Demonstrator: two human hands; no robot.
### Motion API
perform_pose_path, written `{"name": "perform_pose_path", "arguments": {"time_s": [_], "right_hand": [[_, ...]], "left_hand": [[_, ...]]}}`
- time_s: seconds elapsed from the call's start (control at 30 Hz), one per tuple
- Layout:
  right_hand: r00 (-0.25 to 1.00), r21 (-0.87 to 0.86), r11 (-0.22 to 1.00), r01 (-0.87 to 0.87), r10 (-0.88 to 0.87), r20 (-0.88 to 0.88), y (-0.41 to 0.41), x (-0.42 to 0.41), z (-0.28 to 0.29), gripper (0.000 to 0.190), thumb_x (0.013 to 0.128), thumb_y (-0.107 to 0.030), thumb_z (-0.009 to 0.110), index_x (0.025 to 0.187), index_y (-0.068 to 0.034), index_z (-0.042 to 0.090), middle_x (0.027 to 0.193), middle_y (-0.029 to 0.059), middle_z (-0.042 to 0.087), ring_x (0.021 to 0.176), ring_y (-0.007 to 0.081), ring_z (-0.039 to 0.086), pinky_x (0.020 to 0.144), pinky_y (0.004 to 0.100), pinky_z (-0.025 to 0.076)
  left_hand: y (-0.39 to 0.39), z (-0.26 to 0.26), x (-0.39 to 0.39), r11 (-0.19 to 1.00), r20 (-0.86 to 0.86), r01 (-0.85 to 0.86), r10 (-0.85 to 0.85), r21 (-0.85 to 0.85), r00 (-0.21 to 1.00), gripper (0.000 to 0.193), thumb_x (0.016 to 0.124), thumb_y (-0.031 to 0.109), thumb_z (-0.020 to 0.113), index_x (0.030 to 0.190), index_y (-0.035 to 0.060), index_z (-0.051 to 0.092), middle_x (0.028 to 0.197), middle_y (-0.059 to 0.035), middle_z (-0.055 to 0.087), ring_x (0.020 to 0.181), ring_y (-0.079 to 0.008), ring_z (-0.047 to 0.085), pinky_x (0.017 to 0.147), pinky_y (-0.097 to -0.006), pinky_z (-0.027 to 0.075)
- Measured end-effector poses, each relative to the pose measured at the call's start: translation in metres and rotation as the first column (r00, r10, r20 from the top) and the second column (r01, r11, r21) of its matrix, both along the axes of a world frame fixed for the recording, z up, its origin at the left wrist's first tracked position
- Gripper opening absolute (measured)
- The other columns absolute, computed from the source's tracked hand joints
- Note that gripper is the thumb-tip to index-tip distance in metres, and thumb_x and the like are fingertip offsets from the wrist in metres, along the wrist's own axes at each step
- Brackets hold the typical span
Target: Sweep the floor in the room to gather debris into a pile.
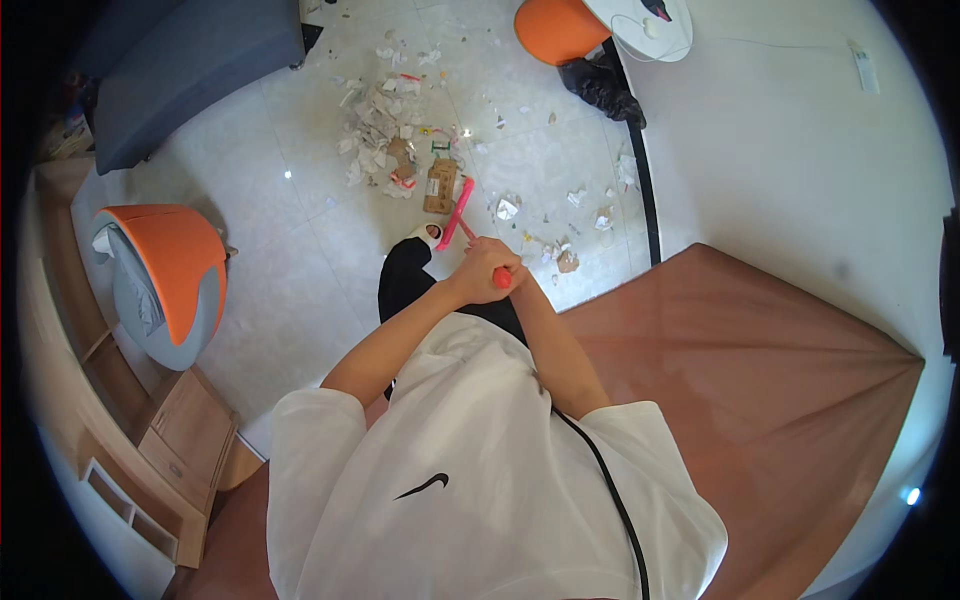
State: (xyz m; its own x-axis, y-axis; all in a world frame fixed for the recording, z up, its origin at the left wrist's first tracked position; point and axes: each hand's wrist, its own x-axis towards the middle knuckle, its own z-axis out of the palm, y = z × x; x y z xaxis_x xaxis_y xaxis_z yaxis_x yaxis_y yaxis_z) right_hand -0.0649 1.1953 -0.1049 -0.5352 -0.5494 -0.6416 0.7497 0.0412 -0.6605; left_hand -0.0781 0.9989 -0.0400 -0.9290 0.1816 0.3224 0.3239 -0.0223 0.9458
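Both my hands grip the stick of a pink broom or floor squeegee (456,214), whose long narrow head rests on the tiled floor near my foot. My left hand (484,266) and my right hand (517,276) overlap, and the stick's rounded red end shows between them; which hand lies on top is hard to tell. Just beyond the pink head lies a flattened cardboard piece (439,186) with a label. A heap of crumpled paper scraps (375,124) spreads behind it. Crumpled white paper (508,207) and a brown scrap (568,262) lie to the right.
A grey sofa (202,82) stands at upper left, an orange and grey chair (176,277) below it. Wooden furniture (184,442) lines the left edge. A brown-covered surface (735,390) fills the lower right. By the wall are a black plastic bag (600,90) and an orange seat (559,31).
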Motion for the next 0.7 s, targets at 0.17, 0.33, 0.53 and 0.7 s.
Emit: {"name": "perform_pose_path", "arguments": {"time_s": [0.17, 0.33, 0.53, 0.7], "right_hand": [[0.929, 0.036, 0.994, -0.105, 0.111, -0.353, 0.006, -0.005, 0.015, 0.010, 0.083, -0.012, 0.061, 0.083, -0.004, 0.065, 0.081, 0.0043, 0.066, 0.076, 0.0132, 0.062, 0.066, 0.0297, 0.050], [0.785, 0.093, 0.995, -0.022, 0.074, -0.615, 0.021, -0.008, 0.015, 0.011, 0.083, -0.013, 0.060, 0.078, -0.004, 0.065, 0.076, 0.0049, 0.066, 0.072, 0.0141, 0.062, 0.063, 0.0306, 0.050], [0.848, 0.237, 0.944, 0.230, -0.074, -0.525, 0.162, 0.032, 0.004, 0.016, 0.084, -0.015, 0.062, 0.073, -0.004, 0.062, 0.075, 0.0032, 0.063, 0.072, 0.0111, 0.059, 0.063, 0.0310, 0.048], [0.764, 0.284, 0.728, 0.624, -0.645, -0.023, 0.286, 0.052, 0.010, 0.022, 0.082, -0.019, 0.063, 0.068, -0.002, 0.060, 0.064, 0.0055, 0.058, 0.054, 0.0145, 0.054, 0.049, 0.0313, 0.041]], "left_hand": [[0.023, 0.017, 0.003, 0.993, 0.185, -0.121, 0.119, -0.001, 0.976, 0.034, 0.077, 0.003, 0.070, 0.062, 0.0036, 0.040, 0.058, -0.0113, 0.048, 0.056, -0.0295, 0.052, 0.059, -0.0381, 0.040], [0.092, 0.057, 0.025, 0.991, 0.148, -0.117, 0.107, 0.060, 0.983, 0.037, 0.083, 0.001, 0.071, 0.062, 0.0035, 0.040, 0.059, -0.0084, 0.045, 0.055, -0.0221, 0.045, 0.055, -0.0330, 0.037], [0.217, 0.069, 0.048, 0.983, 0.101, 0.177, -0.172, -0.039, 0.980, 0.035, 0.086, 0.000, 0.072, 0.067, 0.0040, 0.043, 0.066, -0.0067, 0.049, 0.061, -0.0202, 0.046, 0.058, -0.0300, 0.039], [0.346, 0.063, 0.071, 0.975, 0.052, 0.217, -0.215, -0.044, 0.975, 0.034, 0.085, 0.001, 0.073, 0.067, 0.0052, 0.044, 0.066, -0.0075, 0.050, 0.065, -0.0228, 0.049, 0.064, -0.0334, 0.042]]}}
